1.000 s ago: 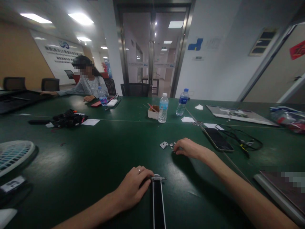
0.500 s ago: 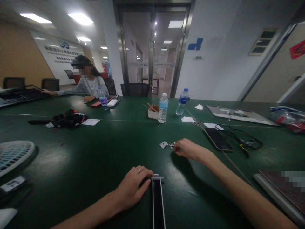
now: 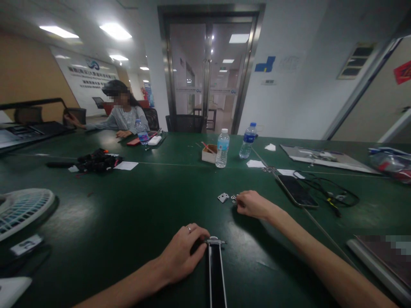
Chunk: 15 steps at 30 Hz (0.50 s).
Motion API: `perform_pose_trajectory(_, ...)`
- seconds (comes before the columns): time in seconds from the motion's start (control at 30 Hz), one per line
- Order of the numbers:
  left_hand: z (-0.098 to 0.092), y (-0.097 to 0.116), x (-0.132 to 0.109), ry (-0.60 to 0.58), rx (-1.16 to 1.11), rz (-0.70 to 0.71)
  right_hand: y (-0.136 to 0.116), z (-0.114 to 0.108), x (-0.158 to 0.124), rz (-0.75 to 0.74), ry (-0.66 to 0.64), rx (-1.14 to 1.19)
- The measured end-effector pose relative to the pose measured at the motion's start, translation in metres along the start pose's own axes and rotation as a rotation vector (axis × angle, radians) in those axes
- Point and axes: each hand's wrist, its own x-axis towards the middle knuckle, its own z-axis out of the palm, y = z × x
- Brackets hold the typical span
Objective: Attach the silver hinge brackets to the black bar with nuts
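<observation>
Small rings (image 3: pixel 234 197) just beside right fingers (image 3: pixel 241 204), contact unclear.

A slim, silvery ring (image 3: pixel 189 229) circles one of the fingers (image 3: pixel 201 231) on the left hand (image 3: pixel 181 254). The right hand (image 3: pixel 253 204) is bare, as are both forearms (image 3: pixel 308 239) where they show.
</observation>
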Motion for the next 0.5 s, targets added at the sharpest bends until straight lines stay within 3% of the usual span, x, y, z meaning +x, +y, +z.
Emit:
perform_pose_trajectory(0.17, 0.002, -0.004, -0.001, 0.189, -0.053, -0.049, -0.035, 0.002, -0.001, 0.050, 0.086, 0.699)
perform_pose_trajectory(0.3, 0.003, -0.003, -0.004, 0.338, -0.100, 0.097, -0.090, 0.002, -0.005, 0.118, -0.039, 1.281)
perform_pose_trajectory(0.4, 0.003, -0.004, -0.007, 0.409, -0.129, 0.196, -0.121, 0.001, -0.011, 0.147, -0.130, 1.471)
perform_pose_trajectory(0.5, 0.003, -0.005, -0.008, 0.459, -0.164, 0.222, -0.134, 0.001, -0.015, 0.167, -0.161, 1.525)
